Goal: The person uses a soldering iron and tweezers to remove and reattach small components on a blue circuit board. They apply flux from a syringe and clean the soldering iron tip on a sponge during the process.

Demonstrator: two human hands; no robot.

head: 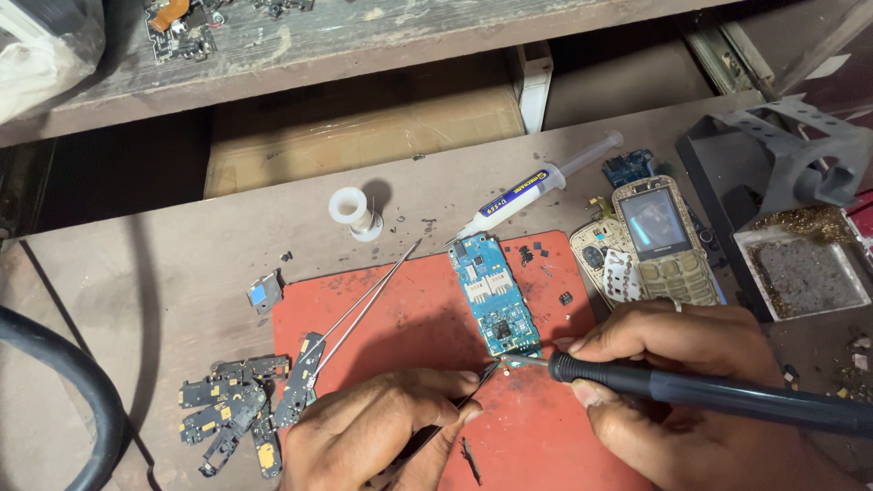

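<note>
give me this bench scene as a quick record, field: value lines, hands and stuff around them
left hand: grips tweezers, tips at the lower end of the board
right hand: holds soldering iron, tip at the same spot
circuit board: blue, lying on the red mat
spare tweezers: lying on the mat, left of the board
syringe: behind the board, on the bench
keypad phone: right of the board, open parts beside it
small dark boards: piled at the mat's left edge
</note>
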